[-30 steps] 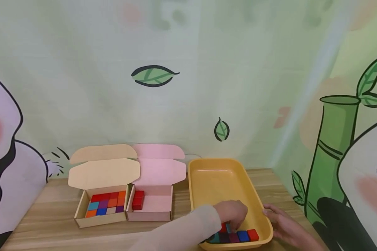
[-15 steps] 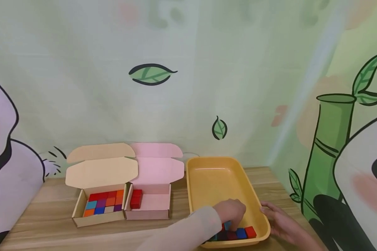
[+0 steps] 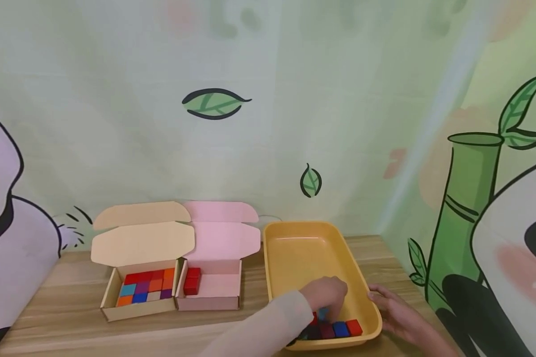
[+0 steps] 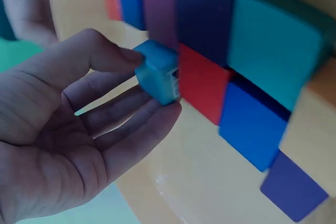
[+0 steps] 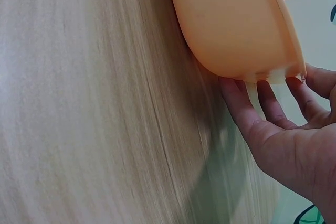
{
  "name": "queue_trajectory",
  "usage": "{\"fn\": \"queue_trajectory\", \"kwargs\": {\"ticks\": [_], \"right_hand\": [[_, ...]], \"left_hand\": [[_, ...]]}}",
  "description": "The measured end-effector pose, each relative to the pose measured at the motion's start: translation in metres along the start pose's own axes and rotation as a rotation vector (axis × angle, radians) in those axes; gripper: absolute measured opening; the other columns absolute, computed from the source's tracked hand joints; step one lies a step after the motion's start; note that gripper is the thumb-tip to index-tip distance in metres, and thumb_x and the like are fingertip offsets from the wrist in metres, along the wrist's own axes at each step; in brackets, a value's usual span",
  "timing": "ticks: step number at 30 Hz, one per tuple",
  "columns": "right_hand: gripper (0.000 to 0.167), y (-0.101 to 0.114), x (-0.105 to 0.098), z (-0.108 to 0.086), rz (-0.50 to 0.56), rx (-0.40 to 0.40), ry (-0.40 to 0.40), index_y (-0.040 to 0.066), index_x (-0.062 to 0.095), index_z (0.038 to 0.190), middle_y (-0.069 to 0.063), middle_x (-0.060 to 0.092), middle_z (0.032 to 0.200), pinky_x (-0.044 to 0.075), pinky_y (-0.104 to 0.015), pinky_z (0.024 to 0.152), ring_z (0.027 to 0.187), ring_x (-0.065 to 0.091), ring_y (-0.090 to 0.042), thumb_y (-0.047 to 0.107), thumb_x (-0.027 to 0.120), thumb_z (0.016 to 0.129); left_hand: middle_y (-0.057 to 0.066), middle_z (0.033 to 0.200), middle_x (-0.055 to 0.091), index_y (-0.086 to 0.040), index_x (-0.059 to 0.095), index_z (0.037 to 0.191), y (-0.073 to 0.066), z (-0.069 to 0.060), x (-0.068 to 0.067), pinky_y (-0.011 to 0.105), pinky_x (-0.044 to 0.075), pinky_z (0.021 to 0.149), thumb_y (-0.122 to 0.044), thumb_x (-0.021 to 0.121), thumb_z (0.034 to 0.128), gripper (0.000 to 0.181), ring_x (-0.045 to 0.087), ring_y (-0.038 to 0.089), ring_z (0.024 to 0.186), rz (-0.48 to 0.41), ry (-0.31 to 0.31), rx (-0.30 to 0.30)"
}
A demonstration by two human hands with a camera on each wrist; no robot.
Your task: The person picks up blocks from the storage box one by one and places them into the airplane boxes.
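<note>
Down inside the yellow tray (image 3: 303, 258), my left hand (image 3: 326, 293) pinches a light blue cube (image 4: 157, 71) between thumb and fingertips. The cube is tilted, and one face shows a small whitish mark. Close beside it stand a red cube (image 4: 203, 83), a blue cube (image 4: 252, 123) and a row with a purple cube (image 4: 160, 14), a dark blue cube (image 4: 203, 22) and a teal cube (image 4: 278, 43). My right hand (image 3: 397, 313) touches the tray's outer right wall near the rim, its fingers spread and only slightly bent in the right wrist view.
Left of the tray, a pink box (image 3: 210, 303) stands with its lid up and red cubes (image 3: 192, 281) at its left side. Against it sits a cream box (image 3: 138, 312), also lid up, holding several coloured cubes (image 3: 147, 285). A printed cloth (image 3: 268, 124) hangs behind the wooden table (image 3: 62, 302).
The light blue cube has come up and turned in my left fingers, showing more of its face. My right hand keeps its place at the tray. The head view has shifted slightly.
</note>
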State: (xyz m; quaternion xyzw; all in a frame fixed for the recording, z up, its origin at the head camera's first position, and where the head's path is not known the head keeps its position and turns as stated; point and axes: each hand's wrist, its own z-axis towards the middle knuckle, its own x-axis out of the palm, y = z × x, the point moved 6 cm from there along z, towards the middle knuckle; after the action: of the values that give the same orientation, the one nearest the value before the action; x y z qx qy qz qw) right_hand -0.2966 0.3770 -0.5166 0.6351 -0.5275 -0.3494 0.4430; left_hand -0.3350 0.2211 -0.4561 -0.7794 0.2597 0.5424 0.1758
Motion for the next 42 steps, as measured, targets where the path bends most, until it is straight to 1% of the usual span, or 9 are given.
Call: {"fn": "queue_trajectory", "kwargs": {"ticks": [3,6,11,17,24,27,31,37,42], "right_hand": [[0.056,0.0,-0.001,0.0,-0.002,0.008,-0.013,0.001,0.033,0.148,-0.015,0.055,0.131,0.057,-0.049,0.088,0.112,0.063,-0.025,0.032,0.054,0.105],[0.058,0.001,-0.001,0.001,-0.003,0.007,-0.012,0.001,0.032,0.148,-0.015,0.055,0.132,0.056,-0.048,0.09,0.113,0.062,-0.025,0.033,0.054,0.105],[0.055,0.001,0.0,0.0,0.015,0.002,0.002,0.001,0.034,0.147,-0.013,0.057,0.13,0.056,-0.047,0.09,0.113,0.063,-0.025,0.032,0.054,0.106],[0.055,0.002,0.003,-0.001,0.028,-0.018,0.02,0.001,0.033,0.148,-0.013,0.057,0.13,0.056,-0.048,0.09,0.113,0.063,-0.026,0.031,0.052,0.106],[0.056,0.002,0.002,-0.002,0.008,-0.003,-0.027,0.001,0.033,0.148,-0.018,0.054,0.133,0.057,-0.049,0.089,0.113,0.063,-0.027,0.032,0.054,0.106],[0.059,0.002,0.001,-0.003,0.009,0.005,-0.044,0.001,0.032,0.149,-0.02,0.052,0.136,0.056,-0.049,0.089,0.113,0.062,-0.028,0.032,0.055,0.105],[0.06,0.001,0.003,-0.001,0.01,0.006,-0.035,0.0,0.029,0.15,-0.02,0.052,0.136,0.056,-0.049,0.09,0.114,0.062,-0.027,0.032,0.054,0.106],[0.062,0.0,0.001,0.001,0.015,-0.006,-0.022,0.0,0.028,0.151,-0.018,0.055,0.133,0.057,-0.049,0.089,0.112,0.063,-0.025,0.033,0.054,0.105],[0.062,-0.002,-0.001,0.002,0.023,-0.006,-0.021,0.001,0.029,0.151,-0.014,0.057,0.13,0.057,-0.048,0.089,0.112,0.064,-0.024,0.033,0.055,0.105]], "left_hand": [[-0.004,0.062,0.046,-0.015,0.057,0.065,0.005,-0.003,-0.012,0.026,0.033,0.047,-0.017,0.087,0.0729,0.031,0.039,0.013,0.053,-0.11,-0.064,0.006],[-0.008,0.052,0.047,-0.016,0.059,0.056,0.013,-0.008,-0.029,0.022,0.034,0.045,-0.017,0.085,0.076,0.033,0.04,0.008,0.049,-0.252,-0.152,0.081],[-0.012,0.065,0.063,-0.016,0.074,0.072,0.024,-0.021,-0.054,0.018,0.046,0.056,-0.016,0.084,0.0812,0.013,0.055,0.004,0.061,-0.527,-0.262,0.218],[-0.01,0.076,0.066,-0.014,0.078,0.086,0.04,-0.028,-0.066,0.018,0.049,0.065,-0.017,0.084,0.0829,0.008,0.058,0.006,0.069,-0.694,-0.329,0.24],[-0.005,0.08,0.068,-0.009,0.078,0.089,0.065,-0.036,-0.068,0.019,0.05,0.066,-0.011,0.083,0.0837,0.007,0.059,0.009,0.07,-0.772,-0.406,0.273],[-0.005,0.082,0.068,-0.009,0.078,0.09,0.08,-0.042,-0.067,0.02,0.051,0.067,-0.012,0.082,0.0846,0.007,0.058,0.011,0.072,-0.789,-0.427,0.252],[-0.004,0.084,0.068,-0.01,0.078,0.089,0.107,-0.054,-0.063,0.022,0.052,0.069,-0.012,0.083,0.0837,0.007,0.058,0.014,0.076,-0.812,-0.45,0.207],[0.001,0.088,0.069,-0.008,0.077,0.091,0.153,-0.076,-0.054,0.029,0.055,0.071,-0.009,0.081,0.0834,0.008,0.06,0.018,0.077,-0.889,-0.447,0.167],[0.001,0.086,0.07,-0.008,0.078,0.09,0.19,-0.092,-0.041,0.029,0.056,0.069,-0.009,0.08,0.0818,0.008,0.061,0.018,0.076,-0.859,-0.476,0.099]]}}
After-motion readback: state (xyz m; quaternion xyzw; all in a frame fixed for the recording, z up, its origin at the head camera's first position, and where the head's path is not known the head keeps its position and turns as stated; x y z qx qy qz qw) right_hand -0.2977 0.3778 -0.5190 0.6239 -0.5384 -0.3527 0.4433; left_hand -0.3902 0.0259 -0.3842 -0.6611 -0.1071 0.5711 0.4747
